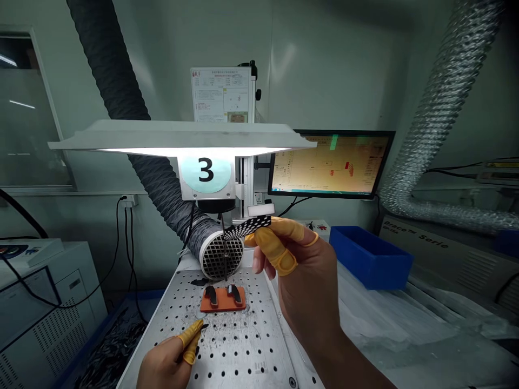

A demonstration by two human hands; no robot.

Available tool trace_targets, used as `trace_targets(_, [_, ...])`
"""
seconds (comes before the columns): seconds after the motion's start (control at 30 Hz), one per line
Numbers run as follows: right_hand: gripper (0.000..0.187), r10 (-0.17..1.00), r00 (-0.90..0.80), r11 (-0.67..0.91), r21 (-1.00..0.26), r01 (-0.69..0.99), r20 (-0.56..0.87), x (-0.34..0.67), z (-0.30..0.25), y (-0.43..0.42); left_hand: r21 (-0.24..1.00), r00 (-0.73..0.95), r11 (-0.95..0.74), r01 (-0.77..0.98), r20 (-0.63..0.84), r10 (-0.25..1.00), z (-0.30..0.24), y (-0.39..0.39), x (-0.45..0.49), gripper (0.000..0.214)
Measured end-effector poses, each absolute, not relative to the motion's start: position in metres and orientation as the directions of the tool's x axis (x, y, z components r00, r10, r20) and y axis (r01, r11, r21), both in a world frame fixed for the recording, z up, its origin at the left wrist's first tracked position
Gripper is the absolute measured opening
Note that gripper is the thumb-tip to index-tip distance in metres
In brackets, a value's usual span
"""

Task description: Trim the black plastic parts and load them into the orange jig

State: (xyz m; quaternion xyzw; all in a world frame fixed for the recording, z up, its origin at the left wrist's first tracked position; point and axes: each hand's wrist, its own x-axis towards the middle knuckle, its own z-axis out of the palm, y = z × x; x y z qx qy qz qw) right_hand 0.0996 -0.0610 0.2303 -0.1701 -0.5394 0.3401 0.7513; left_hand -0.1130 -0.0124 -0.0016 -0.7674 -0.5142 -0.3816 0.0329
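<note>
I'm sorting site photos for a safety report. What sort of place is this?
Probably a factory workshop, likely a laser-marking station: a perforated metal worktable with an orange fixture, a ducted fume extractor, and a monitor showing a layout.

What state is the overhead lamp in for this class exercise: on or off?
On: the overhead lamp glows white along its underside, lighting the perforated metal plate beneath.

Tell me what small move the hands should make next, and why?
Probably the left hand should lift one dark part from the orange fixture: it is low beside that fixture, while the right hand is raised, holding a black-and-white patterned strip.
</note>
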Motion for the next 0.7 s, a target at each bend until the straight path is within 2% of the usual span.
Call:
trace_targets(0.1, [0.003,0.704,0.155,0.698,-0.636,-0.33,0.693,0.101,0.229,-0.062,0.508,0.133,-0.431,0.746,0.521,0.843,0.005,-0.02,-0.1,0.015])
trace_targets(0.2, [0.003,0.742,0.1,0.656,-0.686,-0.315,0.663,0.105,0.222,-0.064,0.659,0.13,-0.334,0.674,0.339,0.932,0.015,-0.026,-0.079,0.029])
trace_targets(0.27, [0.005,0.777,0.072,0.618,-0.734,-0.283,0.626,0.108,0.213,-0.065,0.72,0.17,-0.287,0.632,0.233,0.958,0.02,-0.028,-0.062,0.036])
trace_targets(0.4, [0.007,0.826,-0.014,0.556,-0.819,-0.14,0.563,0.122,0.19,-0.061,0.84,0.307,-0.266,0.472,0.126,0.943,0.019,-0.028,-0.026,0.042])
trace_targets(0.5, [0.005,0.823,-0.007,0.562,-0.813,0.153,0.568,0.146,0.177,-0.044,0.916,0.338,-0.173,0.363,0.044,0.94,0.007,-0.026,-0.006,0.04])
trace_targets(0.57, [0.008,0.798,0.089,0.516,-0.752,0.41,0.596,0.171,0.174,-0.025,0.926,0.287,-0.152,0.347,0.05,0.957,-0.003,-0.026,0.0,0.037])
trace_targets(0.63, [0.013,0.776,0.233,0.343,-0.702,0.624,0.587,0.203,0.174,-0.001,0.917,0.219,-0.184,0.354,0.11,0.969,-0.012,-0.027,0.0,0.034])
trace_targets(0.7, [0.016,0.794,0.384,0.001,-0.632,0.775,0.472,0.236,0.173,0.024,0.911,0.184,-0.22,0.349,0.163,0.969,-0.018,-0.029,-0.002,0.03])
